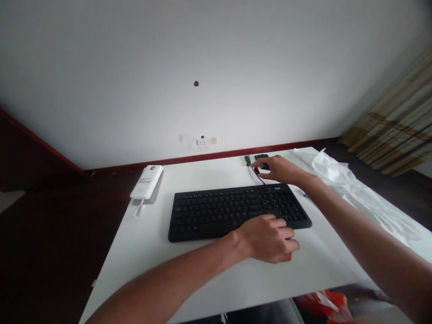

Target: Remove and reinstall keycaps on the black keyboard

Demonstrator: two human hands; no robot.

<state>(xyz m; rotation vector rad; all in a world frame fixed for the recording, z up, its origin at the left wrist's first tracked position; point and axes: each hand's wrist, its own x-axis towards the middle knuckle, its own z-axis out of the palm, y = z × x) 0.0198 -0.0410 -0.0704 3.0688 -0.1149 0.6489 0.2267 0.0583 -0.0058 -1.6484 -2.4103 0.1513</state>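
Observation:
A black keyboard (212,209) with a number pad lies flat on the white table (162,258). My left hand (270,238) is palm down over its front edge towards the right. The fingers there are curled, and whatever lies under them is hidden. Behind the keyboard, my right hand (281,170) has thumb and forefinger closed around the thin black cable (261,179) that leaves the keyboard's back edge. Small dark pieces lie close by: one (247,160) left of the fingertips, and a flat black one (262,157) partly covered by my right hand.
A white power bank (147,182) with a short looped cord rests at the table's left edge, on top of something flat. Crumpled white plastic (332,168) lies along the right side. The wall with sockets (207,141) stands behind. A red bag (332,306) is below the front edge.

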